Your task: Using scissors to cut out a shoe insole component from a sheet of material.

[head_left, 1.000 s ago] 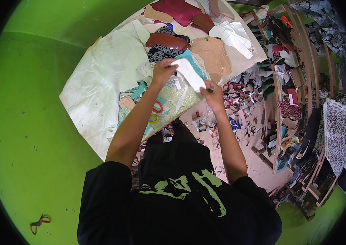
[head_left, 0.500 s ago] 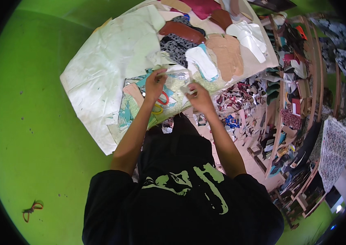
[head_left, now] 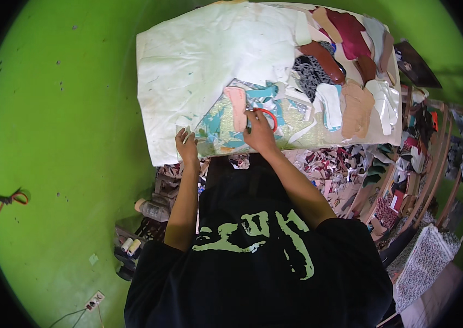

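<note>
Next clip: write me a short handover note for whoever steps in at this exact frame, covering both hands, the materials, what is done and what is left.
Left hand: flat on the near edge of the pale crumpled paper sheet covering the table, holding nothing visible.
Right hand: on the red-handled scissors, which rest on the teal-and-yellow printed fabric; whether the grip is closed cannot be told.
A pink sole-shaped cutout lies on that fabric beside the scissors.
Done: cut shapes in brown, tan, white and maroon lie piled at the table's right.
Left: the printed fabric looks mostly uncut; probably more cutting around the pink shape.
</note>
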`<state>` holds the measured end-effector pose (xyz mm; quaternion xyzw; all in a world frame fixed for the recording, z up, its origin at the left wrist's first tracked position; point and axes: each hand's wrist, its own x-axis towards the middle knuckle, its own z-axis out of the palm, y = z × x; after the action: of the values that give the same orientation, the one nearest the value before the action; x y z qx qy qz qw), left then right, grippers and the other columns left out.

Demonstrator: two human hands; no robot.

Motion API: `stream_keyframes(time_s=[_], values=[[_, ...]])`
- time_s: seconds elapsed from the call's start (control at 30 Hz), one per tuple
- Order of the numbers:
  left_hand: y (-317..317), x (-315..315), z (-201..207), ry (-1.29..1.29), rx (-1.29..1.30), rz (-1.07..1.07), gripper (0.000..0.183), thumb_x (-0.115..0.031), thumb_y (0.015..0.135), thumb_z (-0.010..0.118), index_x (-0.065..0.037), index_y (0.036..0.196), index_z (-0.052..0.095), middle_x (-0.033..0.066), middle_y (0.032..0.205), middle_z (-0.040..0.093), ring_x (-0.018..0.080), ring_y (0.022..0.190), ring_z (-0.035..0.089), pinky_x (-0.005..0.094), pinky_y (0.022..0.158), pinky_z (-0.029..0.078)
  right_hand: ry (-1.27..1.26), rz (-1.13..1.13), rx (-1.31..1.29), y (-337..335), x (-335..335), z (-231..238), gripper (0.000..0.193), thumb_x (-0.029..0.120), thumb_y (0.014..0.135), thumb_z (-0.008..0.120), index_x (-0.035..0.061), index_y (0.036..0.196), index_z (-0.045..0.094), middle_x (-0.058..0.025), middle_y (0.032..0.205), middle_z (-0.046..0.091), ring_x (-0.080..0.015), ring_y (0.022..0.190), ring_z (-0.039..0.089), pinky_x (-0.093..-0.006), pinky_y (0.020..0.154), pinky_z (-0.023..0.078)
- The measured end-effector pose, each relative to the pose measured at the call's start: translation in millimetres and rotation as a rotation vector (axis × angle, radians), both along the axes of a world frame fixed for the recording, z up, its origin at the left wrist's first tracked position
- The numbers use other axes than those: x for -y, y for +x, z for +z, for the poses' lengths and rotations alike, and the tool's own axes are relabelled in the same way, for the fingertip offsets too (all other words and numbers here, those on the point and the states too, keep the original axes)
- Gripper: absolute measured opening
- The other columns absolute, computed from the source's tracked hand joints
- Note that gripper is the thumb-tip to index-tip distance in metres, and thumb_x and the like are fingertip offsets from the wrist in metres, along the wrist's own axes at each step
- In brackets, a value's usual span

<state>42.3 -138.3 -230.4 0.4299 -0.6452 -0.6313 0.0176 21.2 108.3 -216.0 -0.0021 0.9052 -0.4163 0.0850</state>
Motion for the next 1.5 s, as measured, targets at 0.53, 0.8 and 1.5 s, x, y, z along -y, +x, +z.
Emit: stream_keyframes(time_s=[0.53,0.8,1.5], values=[[-60,75,-36,0.801,0.282,0.286,0.033,-0.027,0.085,0.07,-0.014,0.113,0.059,0.0003,0.086,0.043,0.0153,0.076,0.04,0.035,0.092,0.042,-0.544,-0.683,0.225,6,59,-43,0.027,0.004,0.078,0.068,0.0057,0.104,0.058,-0.0047,0.089,0.062,-0.0193,0.075,0.062,-0.0339,0.069,0.052],[-86,80,11,0.971,0.322,0.356,0.051,-0.021,0.084,0.07,0.002,0.12,0.043,0.013,0.107,0.042,0.0205,0.089,0.049,0.0335,0.079,0.05,-1.263,-0.851,0.633,42,99,20,0.019,0.014,0.083,0.06,0.0109,0.102,0.058,-0.004,0.098,0.059,-0.02,0.091,0.058,-0.0352,0.082,0.049],[-66,72,-1,1.195,0.304,-0.222,0.016,-0.012,0.091,0.064,-0.004,0.104,0.059,0.0063,0.091,0.067,0.0135,0.074,0.065,0.0219,0.064,0.054,-1.521,-0.663,0.627,8,136,28,0.035,0.019,0.088,0.066,0.0056,0.117,0.052,-0.0065,0.113,0.053,-0.0274,0.107,0.055,-0.0418,0.095,0.046]])
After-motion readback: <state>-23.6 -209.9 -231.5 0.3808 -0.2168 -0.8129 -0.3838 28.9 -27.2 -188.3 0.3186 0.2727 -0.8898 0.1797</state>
